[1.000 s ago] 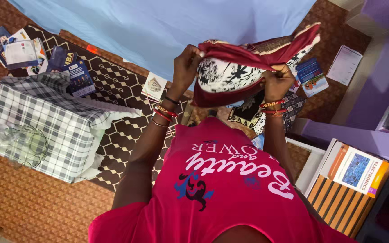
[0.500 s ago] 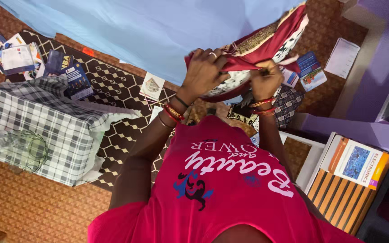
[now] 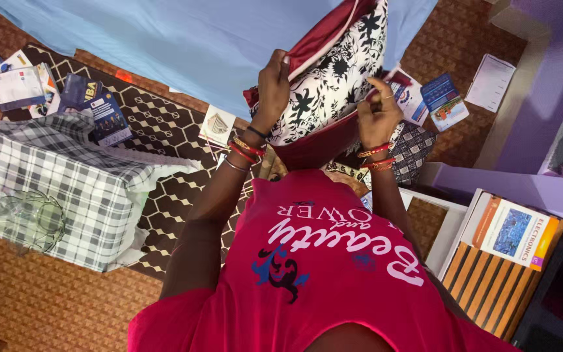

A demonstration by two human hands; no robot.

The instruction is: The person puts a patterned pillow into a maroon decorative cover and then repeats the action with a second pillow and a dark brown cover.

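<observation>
A white pillow with a black flower print (image 3: 330,85) stands partly inside a dark red pillow cover (image 3: 311,146), held up in front of my chest. My left hand (image 3: 274,81) grips the cover's left edge near the top. My right hand (image 3: 378,111) pinches the cover's right edge beside the pillow. Both wrists carry red and gold bangles. The cover's red lining (image 3: 324,32) shows above the pillow.
A light blue sheet (image 3: 197,39) lies spread beyond the pillow. On the left a checked cloth covers a box-shaped stool (image 3: 66,182) with a glass bowl (image 3: 30,218) on it. Booklets (image 3: 27,85) lie on the patterned mat. A book (image 3: 513,231) rests on a slatted stand at right.
The bunched cover has been pulled apart and down, so the flowered pillow now shows upright between my hands. My left hand moved left, back to the cover's edge.
</observation>
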